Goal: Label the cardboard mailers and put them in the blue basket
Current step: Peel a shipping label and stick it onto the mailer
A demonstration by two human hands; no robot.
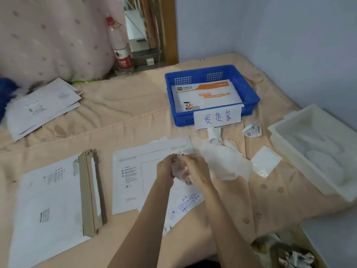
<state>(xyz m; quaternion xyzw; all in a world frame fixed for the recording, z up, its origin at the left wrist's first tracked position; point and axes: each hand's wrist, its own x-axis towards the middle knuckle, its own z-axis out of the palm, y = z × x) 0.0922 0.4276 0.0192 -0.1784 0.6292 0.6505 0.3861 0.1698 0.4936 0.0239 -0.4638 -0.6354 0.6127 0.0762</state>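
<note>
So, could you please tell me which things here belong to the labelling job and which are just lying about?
Job: label held in both hands, left hand, right hand; mailer beneath; open mailer; mailer stack; blue basket.

Lying about: water bottle; white tray; crumpled paper.

Lighting is soft, even and moderately bright, with a cool cast on the wall [270, 31] at upper right. Shadows are faint: a thin dark edge under the blue basket [249, 88] and under the forearms. No hard glare; the white tray [278, 132] at right is washed out, its contents nearly without detail. Both hands, left hand [166, 169] and right hand [197, 169], are smeared by motion blur, and the label [179, 155] between them is soft. Overall sharpness is low, with compression smearing. Wide-angle distortion bends the frame edges; printed text on the mailers is unreadable.
</note>
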